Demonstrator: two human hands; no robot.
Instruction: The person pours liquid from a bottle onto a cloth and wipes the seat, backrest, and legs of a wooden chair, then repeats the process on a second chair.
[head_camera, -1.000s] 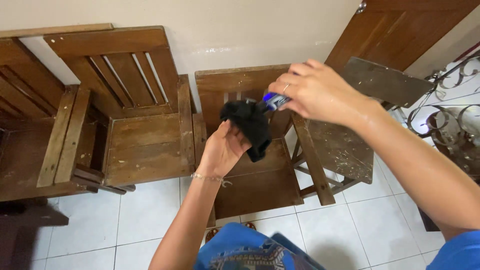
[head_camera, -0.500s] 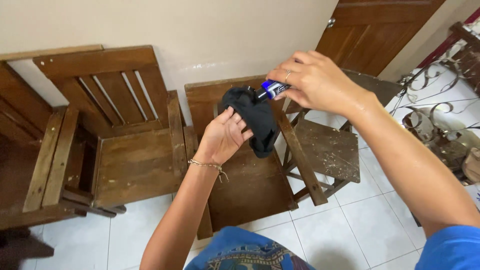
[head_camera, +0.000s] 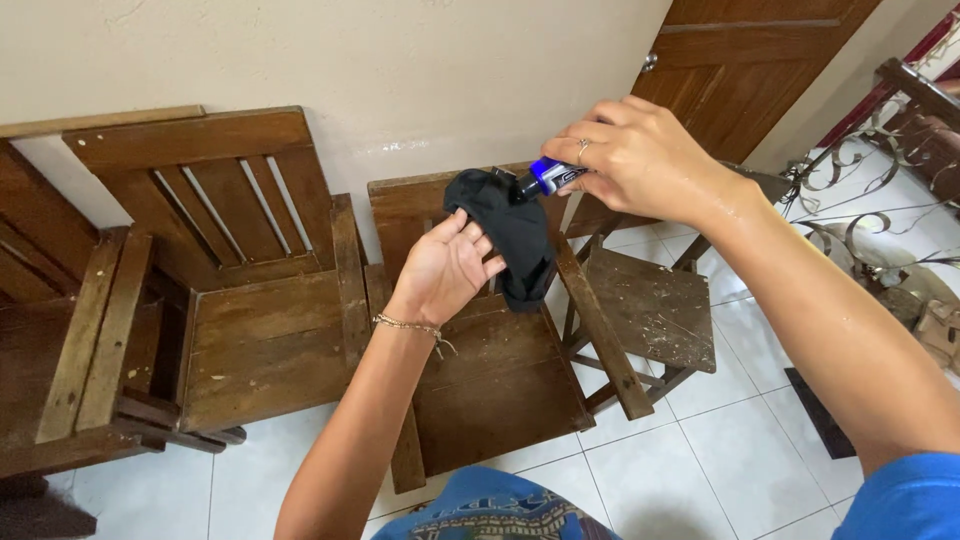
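Squeezing the small blue tube (head_camera: 552, 177) pinched in the right hand (head_camera: 640, 160) too hard could overshoot the black cloth (head_camera: 510, 240) cupped by the left hand (head_camera: 445, 275), dripping onto the wooden chair (head_camera: 500, 370)

Left hand (head_camera: 445, 275) raised, palm up, fingers curled closed, wrist bent back; right hand (head_camera: 640, 160) just above and beside those fingertips, thumb and fingers pinched together, forearm stretched across.

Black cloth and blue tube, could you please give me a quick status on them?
Left hand holds black cloth. Right hand pinches blue tube, tip at cloth. Nothing between them.
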